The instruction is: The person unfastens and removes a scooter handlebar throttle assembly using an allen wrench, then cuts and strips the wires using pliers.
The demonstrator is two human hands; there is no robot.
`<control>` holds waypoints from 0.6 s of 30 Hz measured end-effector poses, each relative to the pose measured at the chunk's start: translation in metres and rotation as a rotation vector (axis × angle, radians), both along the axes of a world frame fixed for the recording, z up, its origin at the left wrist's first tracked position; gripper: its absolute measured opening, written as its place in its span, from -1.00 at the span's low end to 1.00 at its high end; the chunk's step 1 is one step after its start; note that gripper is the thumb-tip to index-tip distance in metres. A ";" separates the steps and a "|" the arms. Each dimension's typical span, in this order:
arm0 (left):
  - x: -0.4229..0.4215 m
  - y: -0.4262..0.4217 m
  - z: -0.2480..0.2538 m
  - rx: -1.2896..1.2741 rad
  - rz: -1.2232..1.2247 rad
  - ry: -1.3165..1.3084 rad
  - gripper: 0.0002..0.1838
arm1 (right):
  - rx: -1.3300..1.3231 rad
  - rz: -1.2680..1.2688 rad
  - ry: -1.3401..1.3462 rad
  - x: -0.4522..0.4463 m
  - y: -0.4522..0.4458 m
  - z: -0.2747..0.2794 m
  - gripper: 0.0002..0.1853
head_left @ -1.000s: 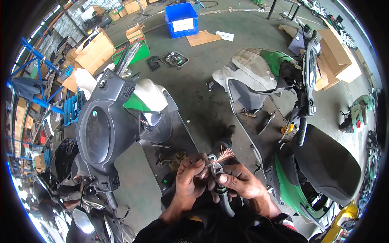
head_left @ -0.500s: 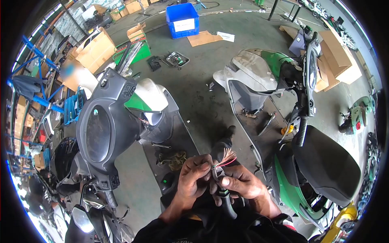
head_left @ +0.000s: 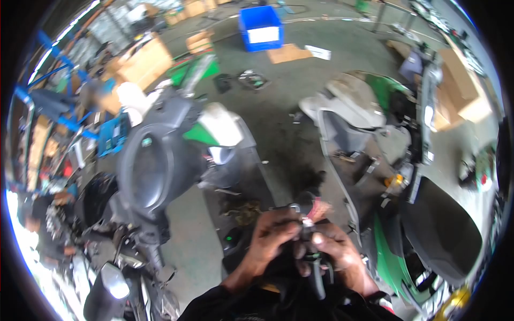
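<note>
Motion blurs the view in front of my body. My right hand [head_left: 334, 243] is closed round a pair of pliers [head_left: 318, 278], its dark handles pointing back toward me and its head up between my hands. Close beside it, my left hand [head_left: 276, 230] pinches at a bundle of thin wires [head_left: 319, 209]. The wires fan out past the plier head as a reddish, copper-coloured smear. Whether the jaws touch the wires I cannot make out.
A scooter with a grey front panel [head_left: 147, 166] stands at left, another with a black seat [head_left: 439, 224] at right. A dark rag [head_left: 241, 212] lies on the left footboard. Farther off are a blue bin [head_left: 261, 29], cardboard boxes [head_left: 143, 59] and a parts tray [head_left: 252, 80].
The whole scene has shifted right and slightly down as my head turned, and is now blurred. Both hands stay close together on the pliers and wires; the strands look less spread.
</note>
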State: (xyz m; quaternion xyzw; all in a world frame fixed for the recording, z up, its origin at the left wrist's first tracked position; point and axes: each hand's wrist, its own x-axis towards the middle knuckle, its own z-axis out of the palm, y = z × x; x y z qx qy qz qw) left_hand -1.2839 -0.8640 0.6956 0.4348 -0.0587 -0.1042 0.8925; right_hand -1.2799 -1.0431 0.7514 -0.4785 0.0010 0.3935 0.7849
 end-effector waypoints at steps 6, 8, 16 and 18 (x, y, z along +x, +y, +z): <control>0.008 -0.002 -0.029 0.060 -0.088 -0.072 -0.74 | 0.139 -0.278 -0.043 -0.017 0.002 -0.041 -0.53; 0.009 0.002 -0.013 0.057 -0.143 -0.155 -0.76 | 0.277 -0.316 0.029 -0.019 0.002 -0.053 -0.52; 0.003 -0.005 0.015 0.081 0.053 -0.201 -0.82 | 0.079 -0.484 0.014 -0.020 0.010 -0.058 -0.53; 0.006 -0.010 0.001 0.205 0.170 -0.250 -0.82 | 0.091 -0.482 0.030 -0.022 0.014 -0.056 -0.53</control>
